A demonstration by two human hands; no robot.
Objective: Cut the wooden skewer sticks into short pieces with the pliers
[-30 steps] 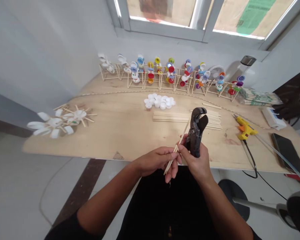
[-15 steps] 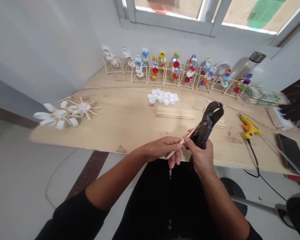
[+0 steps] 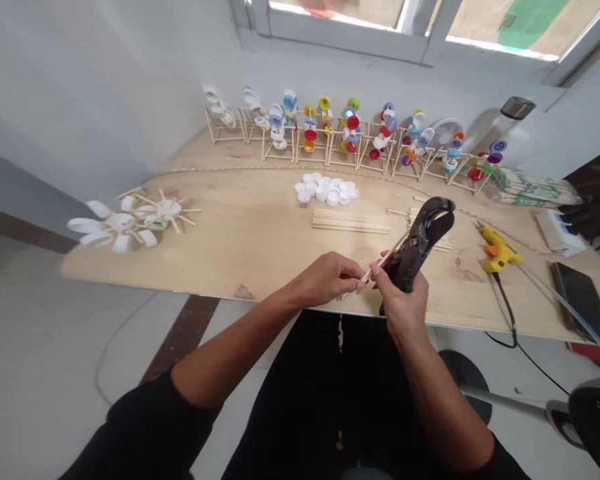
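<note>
Toward the table's (image 3: 240,233) left end, white stick-spoked wheels (image 3: 166,209), apparently set apart. Over the front edge, pinching thin wooden sticks (image 3: 397,245) with the left hand (image 3: 333,277), likely to steady the lower ends; gripping a black pipe cutter (image 3: 413,257) in the right hand (image 3: 405,300), thumb on the sticks too, perhaps bracing them. Near the right edge, a yellow glue gun (image 3: 503,253), perhaps for easy reach.

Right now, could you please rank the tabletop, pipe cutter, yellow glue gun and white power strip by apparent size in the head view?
Largest: tabletop
Next: pipe cutter
Smallest: yellow glue gun and white power strip, too alike to rank
</note>
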